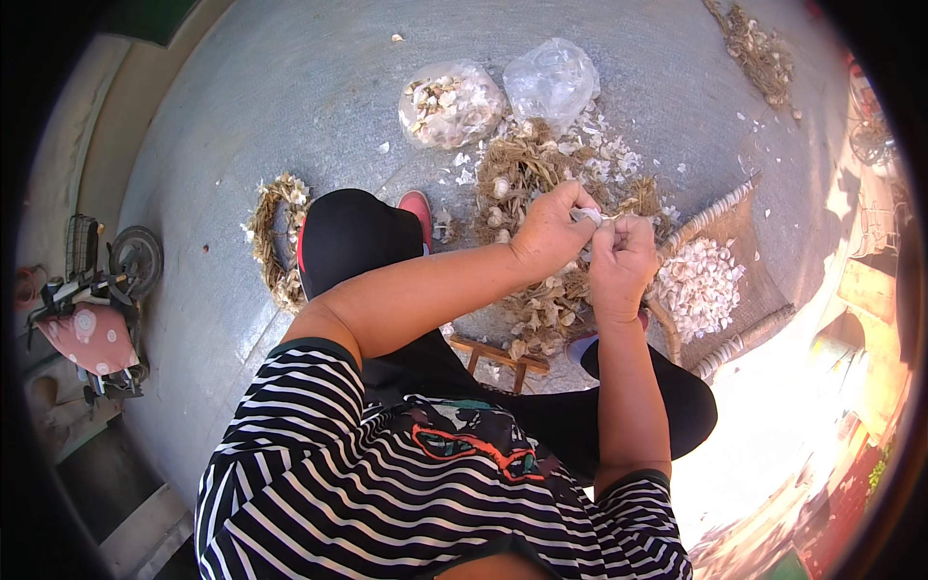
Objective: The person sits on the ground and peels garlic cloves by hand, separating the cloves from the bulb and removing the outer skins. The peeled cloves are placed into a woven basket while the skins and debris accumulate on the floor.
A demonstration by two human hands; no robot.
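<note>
Between my two hands is a small whitish piece of garlic [589, 215] with papery skin. The fingertips of my left hand [554, 228] pinch it from the left. My right hand [625, 261] has thumb and fingers closed at its other side, on what looks like a dry stem or skin. Under and behind the hands lies a heap of dried garlic stalks [533, 163] with a few bulbs and loose skins. Right of my right hand, garlic cloves [699, 283] are piled on a woven scoop-shaped basket [743, 246] with a wrapped rim.
Beyond the heap stand a plastic bag of garlic skins [453, 105] and another clear plastic bag [552, 80]. A garlic braid [270, 246] lies left of my knee, another bundle [757, 58] at the far right. A wooden stool [495, 357] is between my legs; a parked two-wheeler [94, 319] is far left.
</note>
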